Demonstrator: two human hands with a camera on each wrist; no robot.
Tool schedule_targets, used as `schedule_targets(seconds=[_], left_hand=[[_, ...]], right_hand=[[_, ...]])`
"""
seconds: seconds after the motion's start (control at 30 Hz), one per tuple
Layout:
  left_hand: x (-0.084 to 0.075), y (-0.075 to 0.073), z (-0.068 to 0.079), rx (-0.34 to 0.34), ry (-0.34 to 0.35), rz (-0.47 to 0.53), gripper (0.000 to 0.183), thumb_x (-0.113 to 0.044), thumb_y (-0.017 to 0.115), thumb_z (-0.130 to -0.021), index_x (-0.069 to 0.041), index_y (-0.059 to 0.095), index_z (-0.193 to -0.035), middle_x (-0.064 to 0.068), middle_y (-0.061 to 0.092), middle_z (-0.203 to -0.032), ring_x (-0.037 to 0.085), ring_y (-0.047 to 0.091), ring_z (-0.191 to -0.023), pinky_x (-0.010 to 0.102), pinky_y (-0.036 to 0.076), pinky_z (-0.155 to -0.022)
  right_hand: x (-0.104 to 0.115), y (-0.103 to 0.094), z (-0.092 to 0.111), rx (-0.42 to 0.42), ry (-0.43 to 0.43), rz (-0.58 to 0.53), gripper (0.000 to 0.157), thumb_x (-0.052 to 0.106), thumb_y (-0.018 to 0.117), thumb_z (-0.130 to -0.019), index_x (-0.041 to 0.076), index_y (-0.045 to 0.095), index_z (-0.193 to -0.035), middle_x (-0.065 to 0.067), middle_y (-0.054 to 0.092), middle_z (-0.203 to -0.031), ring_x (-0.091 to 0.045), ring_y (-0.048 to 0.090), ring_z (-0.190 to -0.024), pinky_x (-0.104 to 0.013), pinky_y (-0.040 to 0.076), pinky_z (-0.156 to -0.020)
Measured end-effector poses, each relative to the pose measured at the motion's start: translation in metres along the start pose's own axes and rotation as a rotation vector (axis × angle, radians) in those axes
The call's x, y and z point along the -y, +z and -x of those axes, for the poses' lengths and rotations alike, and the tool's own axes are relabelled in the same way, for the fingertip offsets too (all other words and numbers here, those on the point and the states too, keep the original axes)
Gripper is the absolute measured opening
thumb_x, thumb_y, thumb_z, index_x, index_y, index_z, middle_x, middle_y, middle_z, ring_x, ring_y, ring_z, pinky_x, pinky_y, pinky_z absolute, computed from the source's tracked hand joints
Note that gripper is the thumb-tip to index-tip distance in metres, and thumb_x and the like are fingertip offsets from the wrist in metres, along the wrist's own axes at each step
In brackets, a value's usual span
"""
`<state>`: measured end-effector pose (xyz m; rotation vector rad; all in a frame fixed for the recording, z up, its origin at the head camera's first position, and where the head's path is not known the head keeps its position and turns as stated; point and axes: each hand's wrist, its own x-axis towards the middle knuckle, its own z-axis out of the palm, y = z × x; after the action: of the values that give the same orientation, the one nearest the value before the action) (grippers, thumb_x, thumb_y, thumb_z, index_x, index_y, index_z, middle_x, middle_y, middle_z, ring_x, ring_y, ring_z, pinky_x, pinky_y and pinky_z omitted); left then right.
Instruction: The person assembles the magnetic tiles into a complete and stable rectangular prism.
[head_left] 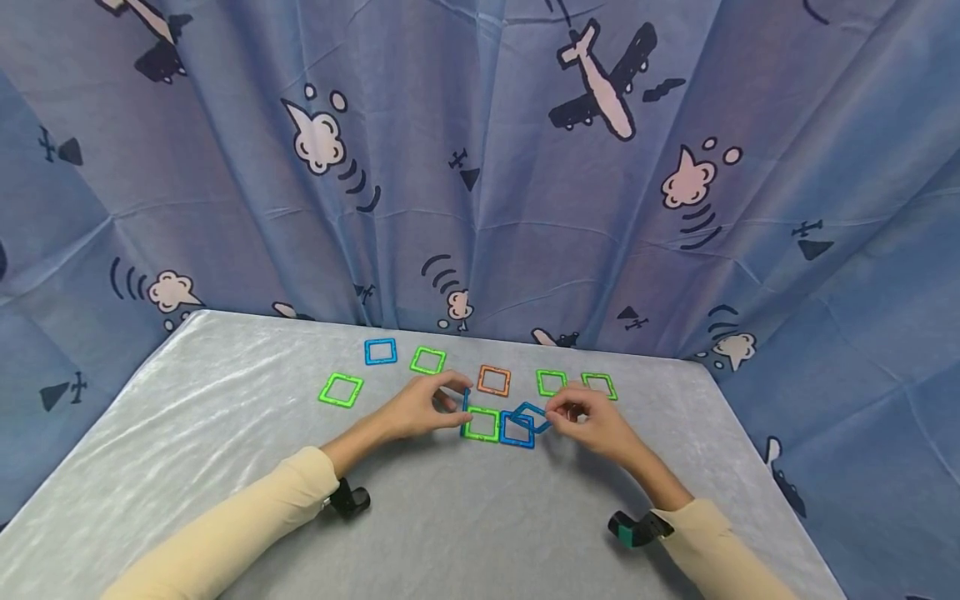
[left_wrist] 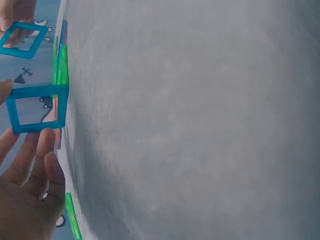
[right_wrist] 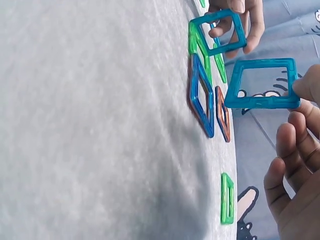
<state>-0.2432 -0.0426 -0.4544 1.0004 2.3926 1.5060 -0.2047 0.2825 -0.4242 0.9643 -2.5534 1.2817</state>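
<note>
My left hand (head_left: 420,406) pinches a blue square magnetic tile (left_wrist: 62,107) between thumb and fingers. This tile stands upright along the left edge of a flat green square tile (head_left: 481,439). A flat blue square tile (head_left: 517,445) lies against the green one's right side. Over that flat blue tile, my right hand (head_left: 596,419) pinches another blue square tile (right_wrist: 262,62) by its edge, tilted and raised off the table. All the tiles are open frames with hollow middles.
Behind the hands lie an orange tile (head_left: 494,393), a blue tile (head_left: 381,362) and several green tiles, among them one at the left (head_left: 337,402). They rest on a grey cloth-covered table (head_left: 480,533). A blue patterned curtain (head_left: 420,167) hangs behind the table's far edge.
</note>
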Motion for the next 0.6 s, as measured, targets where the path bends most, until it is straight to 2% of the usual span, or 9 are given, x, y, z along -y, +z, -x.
schedule_targets(seconds=[0.27,0.6], left_hand=[[0.000,-0.001,0.000,0.004,-0.006,-0.002,0.050,-0.021,0.080,-0.091,-0.004,0.061,-0.133,0.017,0.066,-0.124,0.018,0.068,-0.094,0.035,0.055,-0.080],[0.000,-0.001,-0.001,0.005,-0.016,-0.015,0.051,-0.021,0.080,-0.090,-0.004,0.060,-0.134,0.015,0.066,-0.125,0.015,0.068,-0.094,0.033,0.055,-0.079]], right_hand=[[-0.003,0.006,-0.003,0.024,-0.030,-0.054,0.014,-0.003,0.071,-0.093,0.009,0.074,-0.099,0.001,0.061,-0.087,-0.016,0.055,-0.071,-0.028,0.047,-0.058],[0.001,0.013,-0.006,0.082,-0.013,-0.085,0.014,-0.007,0.070,-0.092,0.004,0.074,-0.100,-0.004,0.068,-0.087,-0.018,0.059,-0.070,-0.030,0.051,-0.059]])
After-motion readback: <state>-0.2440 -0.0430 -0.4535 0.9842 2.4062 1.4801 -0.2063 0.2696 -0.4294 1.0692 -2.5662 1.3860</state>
